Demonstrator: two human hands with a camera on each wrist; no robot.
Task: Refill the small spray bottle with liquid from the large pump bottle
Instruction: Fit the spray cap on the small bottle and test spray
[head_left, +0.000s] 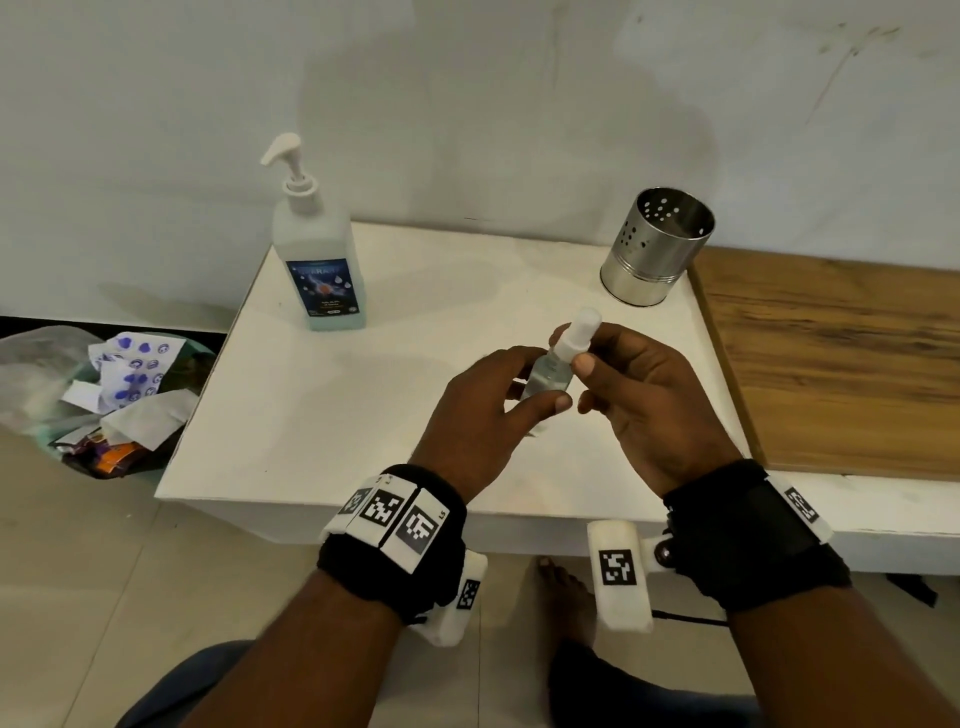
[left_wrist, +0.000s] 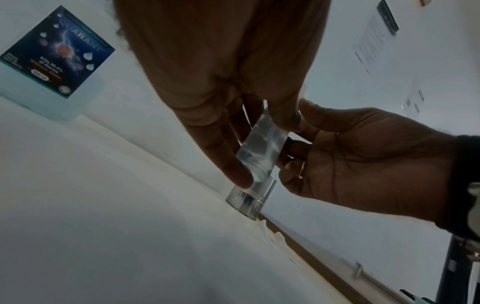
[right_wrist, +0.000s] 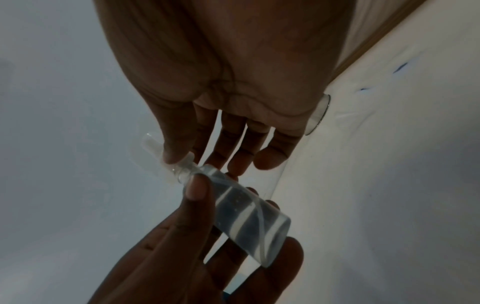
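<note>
Both hands meet above the middle of the white bench (head_left: 322, 415), sharing the small spray bottle (head_left: 550, 371). The left hand (head_left: 485, 410) holds the clear body of the bottle, thumb on the near side and fingers wrapped behind it; its grip is narrow and closed around the bottle. The right hand (head_left: 644, 395) pinches the white spray top (head_left: 574, 335) between thumb and forefinger, the other fingers loosely spread behind. In the right wrist view the bottle (right_wrist: 244, 211) lies tilted across the left fingers (right_wrist: 200, 197), and clear liquid seems to fill much of it, though the dim light makes the level hard to judge. The bottle is held clear of the bench surface.

The large pump bottle (head_left: 317, 249) stands upright at the back left corner of the bench, well apart from the hands, its pump head on and its blue label facing forward. A perforated steel cup (head_left: 657, 247) stands at the back right, by the wooden board (head_left: 831, 364). A bag of paper rubbish (head_left: 104, 395) sits on the floor to the left.
</note>
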